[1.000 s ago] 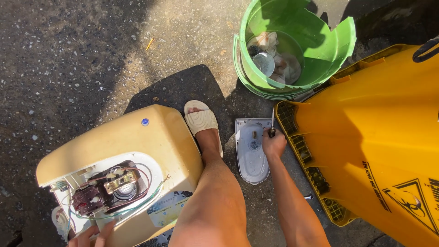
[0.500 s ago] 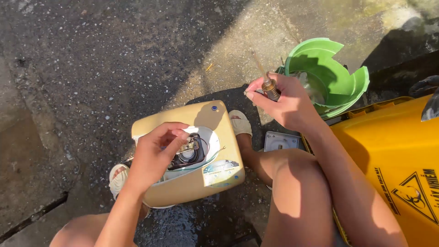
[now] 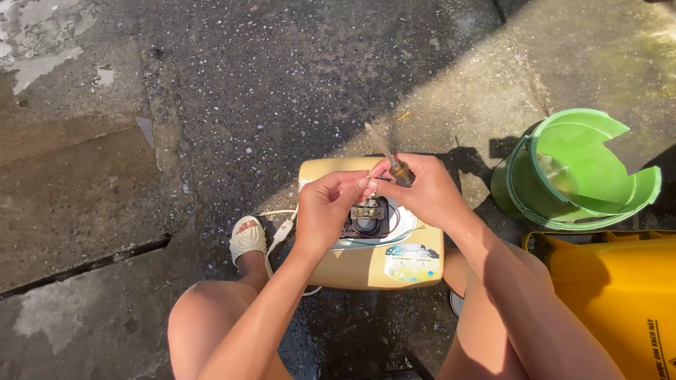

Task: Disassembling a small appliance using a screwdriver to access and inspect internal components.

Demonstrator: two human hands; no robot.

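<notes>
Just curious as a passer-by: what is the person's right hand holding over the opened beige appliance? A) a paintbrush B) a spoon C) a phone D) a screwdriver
D: the right hand grips a screwdriver, its shaft pointing up and away above the beige appliance.

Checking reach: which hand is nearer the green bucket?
Right. The right hand, holding a screwdriver, is on the green bucket's side; the left hand is farther away.

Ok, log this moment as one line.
left hand: pinching small part | right hand: holding screwdriver | both above opened beige appliance | green bucket: right
</notes>
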